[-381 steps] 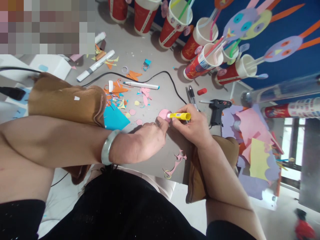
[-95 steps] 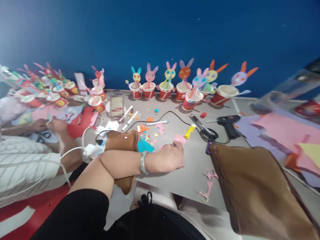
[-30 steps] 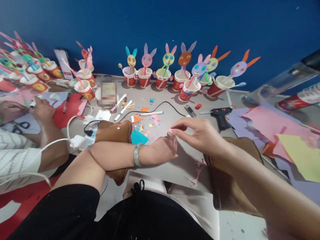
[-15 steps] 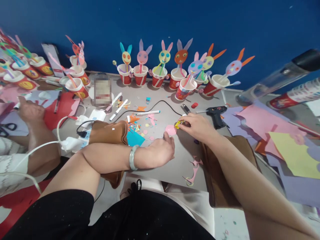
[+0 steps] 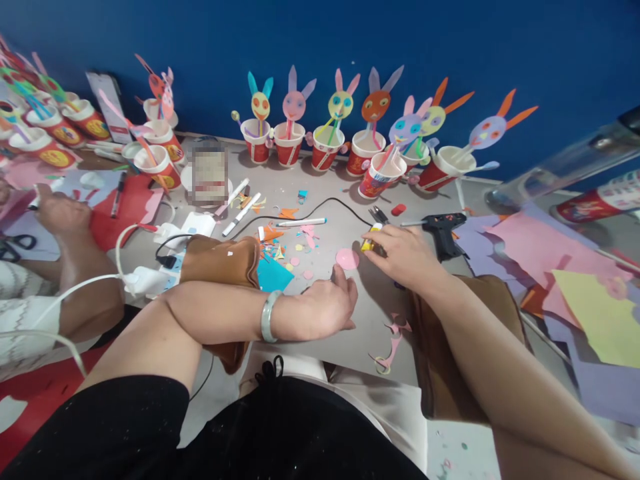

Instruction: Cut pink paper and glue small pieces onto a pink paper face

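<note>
From my remote view, the right hand (image 5: 406, 259) has its grip closed around a yellow glue stick (image 5: 371, 239). Just left of it, a round pink paper disc (image 5: 347, 259) lies flat on the grey surface (image 5: 320, 357). The left hand (image 5: 323, 307) is at the disc's near edge, fingers curled; I cannot tell whether that grip pinches anything. Beyond, to the right, I see a black hot-glue gun (image 5: 445, 233) and a red cap (image 5: 399, 209); red paper cups with rabbit heads line the far side.
</note>
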`<state>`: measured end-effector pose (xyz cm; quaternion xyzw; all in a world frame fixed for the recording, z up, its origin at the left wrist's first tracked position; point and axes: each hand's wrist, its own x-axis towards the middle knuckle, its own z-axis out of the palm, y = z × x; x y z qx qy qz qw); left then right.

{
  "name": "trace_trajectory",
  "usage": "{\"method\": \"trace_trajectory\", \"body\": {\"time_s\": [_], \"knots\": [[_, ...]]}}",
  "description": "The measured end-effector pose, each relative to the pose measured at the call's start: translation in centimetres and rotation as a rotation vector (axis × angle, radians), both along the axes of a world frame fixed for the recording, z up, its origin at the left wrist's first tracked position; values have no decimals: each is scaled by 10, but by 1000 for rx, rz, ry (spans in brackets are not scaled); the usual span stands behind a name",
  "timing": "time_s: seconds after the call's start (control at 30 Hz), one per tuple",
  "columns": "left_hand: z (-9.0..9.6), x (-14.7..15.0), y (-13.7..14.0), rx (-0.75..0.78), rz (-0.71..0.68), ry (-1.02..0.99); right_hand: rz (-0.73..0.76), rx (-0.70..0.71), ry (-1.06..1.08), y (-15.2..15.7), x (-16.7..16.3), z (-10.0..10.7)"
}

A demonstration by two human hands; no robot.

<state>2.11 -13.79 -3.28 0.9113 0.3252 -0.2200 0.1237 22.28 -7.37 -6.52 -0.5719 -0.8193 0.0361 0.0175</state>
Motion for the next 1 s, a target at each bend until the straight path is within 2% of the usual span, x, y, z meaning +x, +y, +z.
{"method": "trace_trajectory", "body": {"time_s": [0.1,0.27,0.4,0.63,0.83,1.0], "knots": [[2,1,0,19,22,-19,105,-41,113,0,-26,9],[3,4,3,-51,65,-32,283,-249,289,20,-82,12],[-3,5,3,8,25,-22,309,-278,195,42,-114,10],[-14,6,3,112,-40,-43,346,-340,-45,58,-134,19],[-12,4,1,142,-39,-66,365,-351,-153,61,-145,24],[-6,-1,1,180,-100,-58,387,-343,-188,59,-149,23]]}}
